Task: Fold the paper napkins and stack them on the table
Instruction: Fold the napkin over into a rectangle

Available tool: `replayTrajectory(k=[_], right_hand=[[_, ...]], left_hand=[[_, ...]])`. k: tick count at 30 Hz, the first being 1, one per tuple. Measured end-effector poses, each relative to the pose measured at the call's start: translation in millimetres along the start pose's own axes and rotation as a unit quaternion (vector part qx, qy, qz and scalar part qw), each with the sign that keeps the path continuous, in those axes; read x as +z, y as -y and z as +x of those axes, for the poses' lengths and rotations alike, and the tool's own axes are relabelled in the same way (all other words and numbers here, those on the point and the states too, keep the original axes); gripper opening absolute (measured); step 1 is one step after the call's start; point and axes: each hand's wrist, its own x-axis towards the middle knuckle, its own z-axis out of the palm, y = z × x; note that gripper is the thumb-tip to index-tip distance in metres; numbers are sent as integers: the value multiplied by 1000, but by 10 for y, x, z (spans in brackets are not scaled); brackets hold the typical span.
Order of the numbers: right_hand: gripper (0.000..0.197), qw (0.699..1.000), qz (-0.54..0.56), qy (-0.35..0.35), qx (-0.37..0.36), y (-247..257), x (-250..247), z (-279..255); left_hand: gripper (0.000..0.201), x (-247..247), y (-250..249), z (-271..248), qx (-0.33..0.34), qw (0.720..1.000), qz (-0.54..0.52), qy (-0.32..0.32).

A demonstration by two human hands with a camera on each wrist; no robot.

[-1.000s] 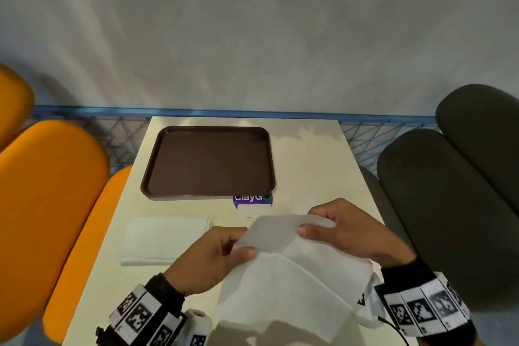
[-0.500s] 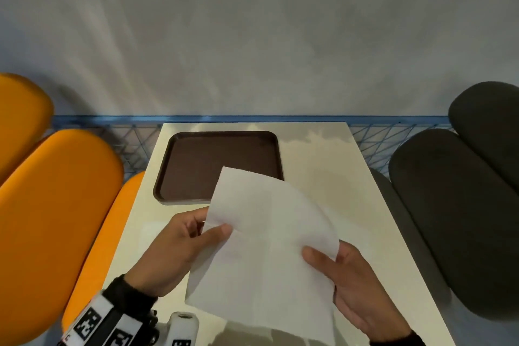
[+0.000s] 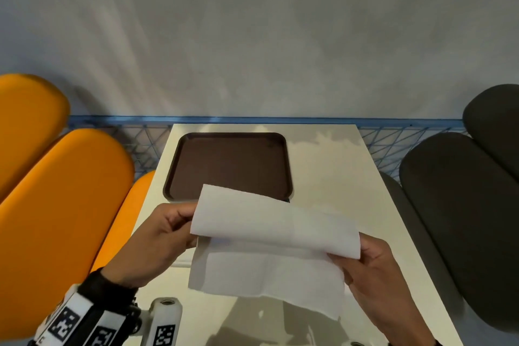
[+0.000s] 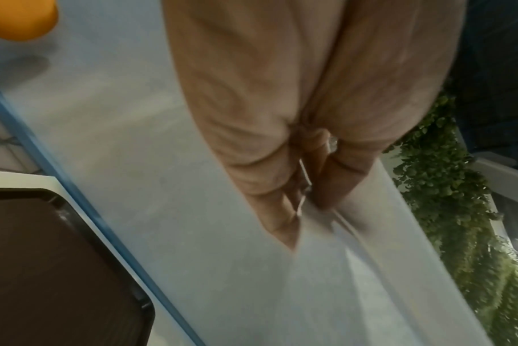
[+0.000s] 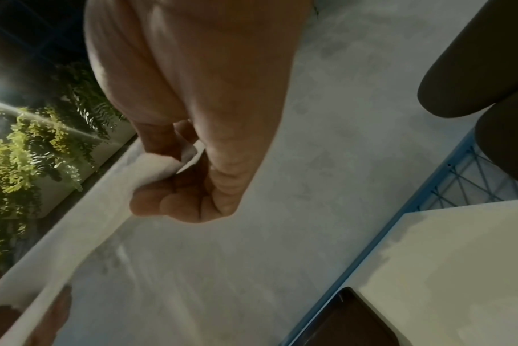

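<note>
Grey concrete wall at the back, a blue wire rail under it, and a pale desk (image 3: 331, 166) running toward the camera. Going left to right: orange seats (image 3: 64, 199) on the left, a brown tray (image 3: 229, 167) on the far-left part of the desk, dark grey seats (image 3: 460, 205) on the right.

Over the near half of the desk, the left hand (image 3: 157, 244) pinches the left edge of a white paper napkin (image 3: 269, 250), thumb and fingers closed on the sheet. The left wrist view backs that up, with the edge caught between the fingers (image 4: 284, 210). The right hand (image 3: 376, 270) pinches the right edge the same way, fingers curled around it. The napkin is held up off the desk, with the far half curling over toward the near half, so I'd say it's mid-fold.

What could go wrong, in my opinion:
- corners don't look lined up, so creasing now would give a crooked fold
- it's thin paper, and pulling the two hands apart too hard could tear it
- it's floppy, so the loose near corner could flip under when it's laid down
- I can't see any folded stack, so placement looks blind unless the napkin drops lower

Writing: none readable. The wrist bands (image 3: 81, 323) have black-and-white square marker codes, no words. No brand visible on the tray or napkin.
</note>
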Motion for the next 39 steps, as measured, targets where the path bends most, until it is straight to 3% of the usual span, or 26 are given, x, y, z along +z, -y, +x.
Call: replayTrajectory(k=[3, 5, 7, 9, 11, 13, 15, 16, 17, 19, 23, 26, 29, 31, 33, 35, 37, 39], right_hand=[[60, 998, -44, 7, -42, -66, 10, 27], [38, 996, -19, 38, -83, -111, 1, 35], [19, 995, 8, 68, -74, -156, -81, 23], [37, 993, -54, 75, -78, -237, -222, 20], [58, 978, -186, 16, -97, -221, -330, 29], [42, 938, -305, -29, -160, -66, -264, 53], [19, 909, -371, 44, -183, 114, -8, 73], [34, 893, -405, 103, -169, 153, 132, 85], [47, 877, -429, 159, -147, 168, 275, 108], [49, 861, -443, 199, -154, 135, 467, 144], [30, 872, -411, 154, -215, 96, 514, 171], [30, 859, -429, 158, -231, 93, 510, 183], [32, 867, -419, 126, -239, 35, 506, 181], [34, 871, -423, 123, -218, -67, 411, 132], [35, 871, -440, 158, -149, -219, 221, 65], [45, 851, -484, 191, -69, -348, -14, 6], [69, 808, -555, 195, -29, -374, -169, -7], [70, 801, -567, 189, -34, -280, -112, 14]], left_hand=[[45, -34, 17, 16, -29, 996, -86, -28], [45, -67, -5, 32, -28, 994, -106, -8], [53, -59, -47, 55, -33, 992, -120, -16], [43, -28, -94, 80, -9, 998, -22, -59], [24, 29, -157, 70, 81, 980, 173, -47], [9, 109, -209, 42, 149, 934, 324, 1], [13, 209, -213, 30, 187, 898, 393, 59], [18, 266, -234, 17, 186, 893, 401, 85], [21, 301, -256, 2, 182, 893, 399, 105], [23, 338, -283, -22, 188, 892, 396, 109], [33, 308, -309, -67, 171, 920, 353, 9], [28, 406, -296, -16, 152, 940, 305, 22], [21, 451, -310, 50, 166, 941, 294, 11], [26, 386, -344, 63, 161, 944, 289, -14], [26, 289, -390, 56, 154, 944, 289, -42], [21, 205, -410, 41, 148, 941, 300, -58], [16, 193, -388, 22, 137, 935, 325, -38], [9, 273, -301, 16, 131, 928, 348, 10]])
